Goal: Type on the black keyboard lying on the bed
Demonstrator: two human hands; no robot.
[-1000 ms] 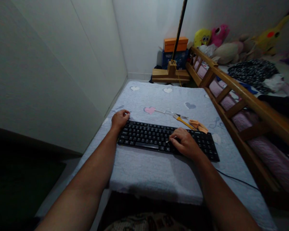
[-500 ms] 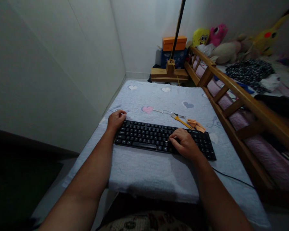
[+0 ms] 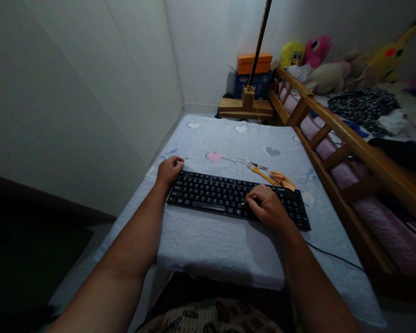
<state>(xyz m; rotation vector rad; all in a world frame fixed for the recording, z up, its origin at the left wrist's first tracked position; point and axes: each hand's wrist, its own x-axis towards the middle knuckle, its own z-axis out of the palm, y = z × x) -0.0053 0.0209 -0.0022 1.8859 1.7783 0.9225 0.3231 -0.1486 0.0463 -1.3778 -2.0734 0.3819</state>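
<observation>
A black keyboard (image 3: 204, 192) lies flat across the cloth-covered table. At its far left corner, my left hand (image 3: 169, 170) is closed with bent fingers, gripping the keyboard's end; the exact finger contact is partly hidden. Over the keys right of centre, my right hand (image 3: 265, 203) pinches a thin white cotton swab (image 3: 243, 203), its tip down at the keys. Most of the swab is hidden by the fingers. Behind the keyboard are a brush (image 3: 263, 175) with a yellow handle, a folded orange cloth (image 3: 282, 179) and a thin wire-like tool (image 3: 242, 160).
A pale blue cloth (image 3: 208, 240) with heart prints covers the table. The keyboard's cable (image 3: 333, 254) runs off to the right. A wooden bed rail (image 3: 346, 134) borders the right side, a white panel (image 3: 90, 106) the left. Boxes (image 3: 253, 64) and a wooden stand (image 3: 246, 108) are beyond.
The view has shifted slightly. Both hands stay at nearly the same places on the keyboard, and the swab's tip remains at the keys by my right fingers.
</observation>
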